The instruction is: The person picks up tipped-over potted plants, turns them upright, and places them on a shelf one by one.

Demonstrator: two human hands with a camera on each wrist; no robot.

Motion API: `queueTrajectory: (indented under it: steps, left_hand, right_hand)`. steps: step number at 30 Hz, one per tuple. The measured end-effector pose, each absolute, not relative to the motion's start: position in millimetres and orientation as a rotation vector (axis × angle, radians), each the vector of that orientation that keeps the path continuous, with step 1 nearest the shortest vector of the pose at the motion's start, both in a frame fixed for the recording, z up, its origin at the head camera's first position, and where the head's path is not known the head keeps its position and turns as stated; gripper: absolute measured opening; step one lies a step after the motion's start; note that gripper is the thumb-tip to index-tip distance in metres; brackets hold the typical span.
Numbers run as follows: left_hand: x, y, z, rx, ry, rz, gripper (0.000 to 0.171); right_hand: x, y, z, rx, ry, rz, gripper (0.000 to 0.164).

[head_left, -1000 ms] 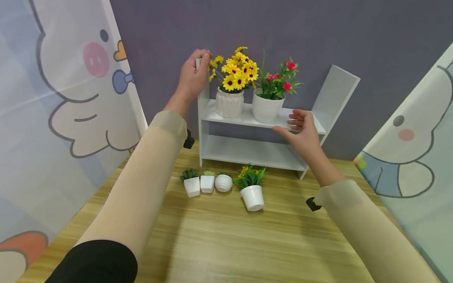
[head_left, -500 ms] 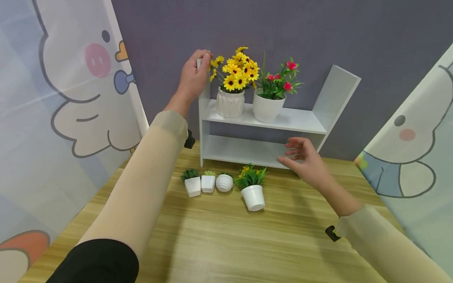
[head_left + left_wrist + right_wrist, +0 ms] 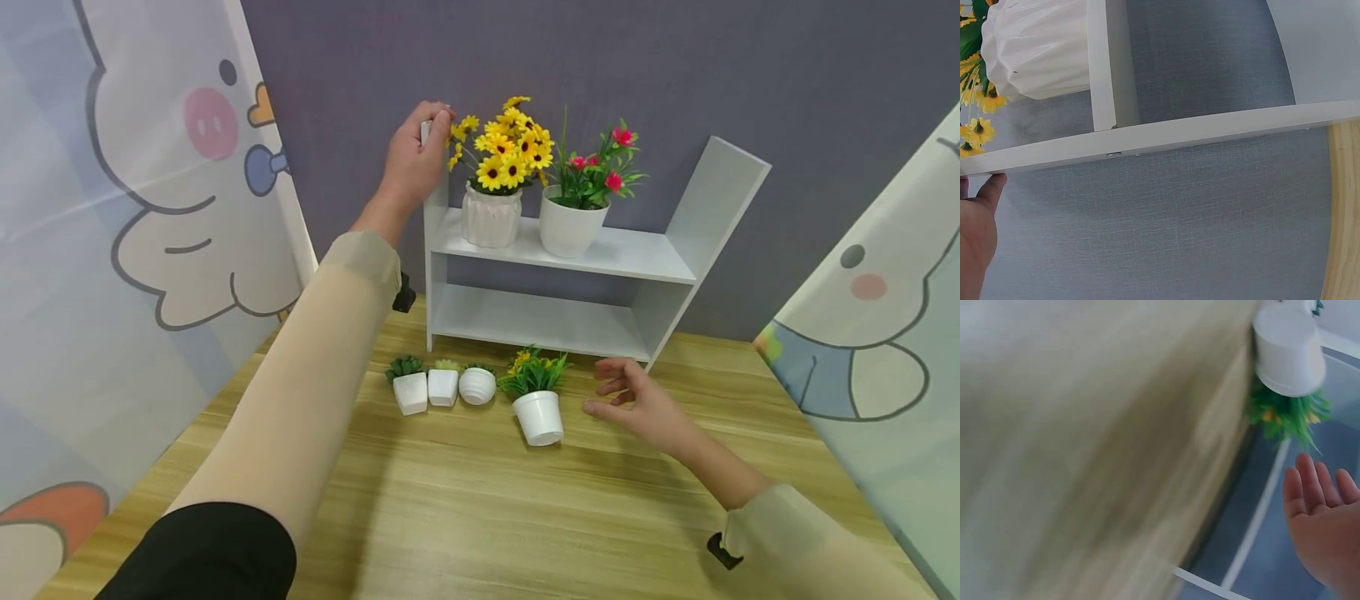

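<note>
The white two-tier shelf (image 3: 532, 319) stands by the tabletop's (image 3: 487, 517) back edge; the left hand (image 3: 416, 158) grips its left upright's top end. The right hand (image 3: 645, 408), fingers parted and loosely bent, is near the yellow-flowered potted plant (image 3: 538, 418), tipped over before the shelf's lower front edge. Three small potted succulents (image 3: 442, 388) lie leftward. Potted sunflowers (image 3: 491, 218) and a red-flowered potted plant (image 3: 572, 228) occupy the upper tier.

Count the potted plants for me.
6. Upper shelf: the daisy plant, the red-flowered plant. On the table: left succulent, middle succulent, right succulent, then the green-and-yellow plant.
</note>
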State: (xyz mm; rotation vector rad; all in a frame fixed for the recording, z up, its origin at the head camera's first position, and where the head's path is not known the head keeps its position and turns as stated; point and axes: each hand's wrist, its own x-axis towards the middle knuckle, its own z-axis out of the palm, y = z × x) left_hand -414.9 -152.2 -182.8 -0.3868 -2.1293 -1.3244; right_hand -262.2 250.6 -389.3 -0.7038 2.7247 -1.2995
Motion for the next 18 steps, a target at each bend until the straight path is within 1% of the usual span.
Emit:
queueTrajectory:
  steps: [8, 18]
  left_hand:
    - [-415, -152, -183, -0.394, -2.129, -1.318, 0.045]
    - [-415, -153, -183, -0.401, -2.130, -1.314, 0.045]
  right_hand:
    - [-256, 245, -414, -0.692, 2.633, -1.265, 0.073]
    - [-254, 237, -427, -0.648, 2.584, -1.210, 0.075]
